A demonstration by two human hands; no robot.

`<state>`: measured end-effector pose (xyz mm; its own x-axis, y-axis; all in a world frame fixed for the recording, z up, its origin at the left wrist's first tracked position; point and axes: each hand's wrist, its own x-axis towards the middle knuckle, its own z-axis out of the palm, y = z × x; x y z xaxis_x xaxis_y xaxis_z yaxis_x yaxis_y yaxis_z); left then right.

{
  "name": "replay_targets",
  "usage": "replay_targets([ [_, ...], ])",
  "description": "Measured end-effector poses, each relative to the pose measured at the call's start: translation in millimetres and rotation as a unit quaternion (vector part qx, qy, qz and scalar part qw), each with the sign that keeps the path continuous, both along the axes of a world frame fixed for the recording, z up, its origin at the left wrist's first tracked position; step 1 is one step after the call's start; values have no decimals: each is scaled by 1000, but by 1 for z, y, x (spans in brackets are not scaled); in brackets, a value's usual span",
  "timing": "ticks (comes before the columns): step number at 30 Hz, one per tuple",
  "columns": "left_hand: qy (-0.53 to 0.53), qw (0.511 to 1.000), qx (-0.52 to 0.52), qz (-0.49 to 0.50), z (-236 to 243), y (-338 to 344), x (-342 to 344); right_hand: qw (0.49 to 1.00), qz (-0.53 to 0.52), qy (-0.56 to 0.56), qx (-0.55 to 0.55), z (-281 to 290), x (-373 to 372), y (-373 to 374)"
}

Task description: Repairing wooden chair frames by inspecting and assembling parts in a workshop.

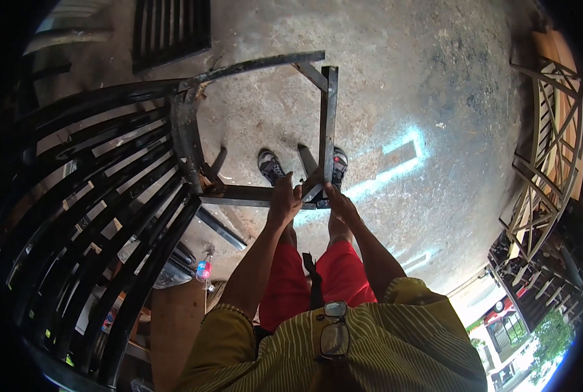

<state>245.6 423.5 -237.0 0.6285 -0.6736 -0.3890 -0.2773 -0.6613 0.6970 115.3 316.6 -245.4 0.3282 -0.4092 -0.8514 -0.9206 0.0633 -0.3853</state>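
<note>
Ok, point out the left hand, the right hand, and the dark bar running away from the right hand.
Left hand (283, 201): head view, back of the hand.
Right hand (342, 205): head view, back of the hand.
Dark bar (329, 121): head view, about midway along its length.

Cannot make out any readable text, number, brand or sign. Can see a pink-and-blue label wrapped around the clear bottle (203, 269) toward eight o'clock; too small and blurred to read.
</note>
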Motion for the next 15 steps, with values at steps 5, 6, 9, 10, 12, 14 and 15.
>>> replay_targets([
  [5,-71,996,45,-22,38,18,7,995,69,4,-73,43,-5,-18],
  [6,-77,997,23,-19,38,25,4,993,68,-24,-88,36,-19,-18],
  [9,16,999,27,19,78,32,-3,987,-74,-137,50,45,-31,-20],
  [10,40,999,29,17,89,39,-6,973,-131,-135,137,90,-7,-24],
  [12,-8,994,4,-104,111,32,-18,921,-226,-229,220,112,0,-29],
  [14,1,1000,-29,1,113,32,-42,858,-282,-336,266,146,18,-21],
  [15,-55,996,-22,-70,121,29,-42,843,-281,-368,275,160,30,-21],
])
